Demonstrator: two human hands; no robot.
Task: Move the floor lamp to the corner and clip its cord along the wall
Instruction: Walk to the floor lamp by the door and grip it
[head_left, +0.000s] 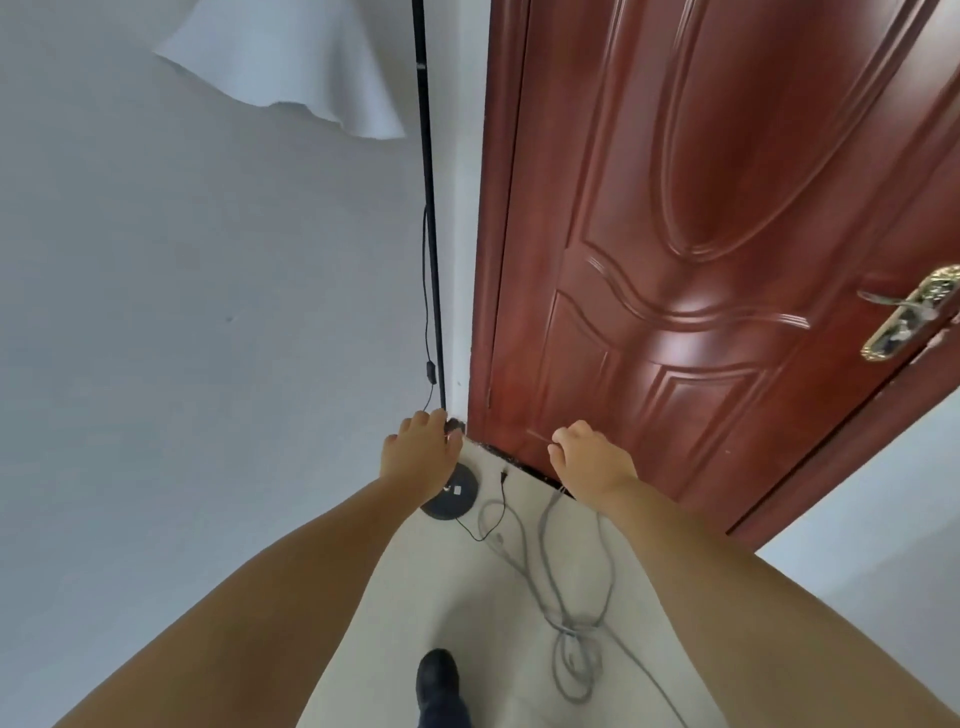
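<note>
The floor lamp stands in the corner between the white wall and the door. Its black pole (431, 218) rises to a white shade (291, 62), and its round black base (452, 501) rests on the floor. My left hand (421, 449) is wrapped around the bottom of the pole, just above the base. A thin black cord (427, 312) with an inline switch hangs beside the pole and loops over the floor to its plug (503, 475). My right hand (589, 454) is curled shut at the foot of the door, on a grey cable (545, 525).
A red-brown door (701, 234) with a brass handle (904, 317) fills the right side. The white wall (182, 286) is to the left. The grey cable lies knotted in loops (571, 639) on the pale floor. My dark shoe (439, 680) is at the bottom.
</note>
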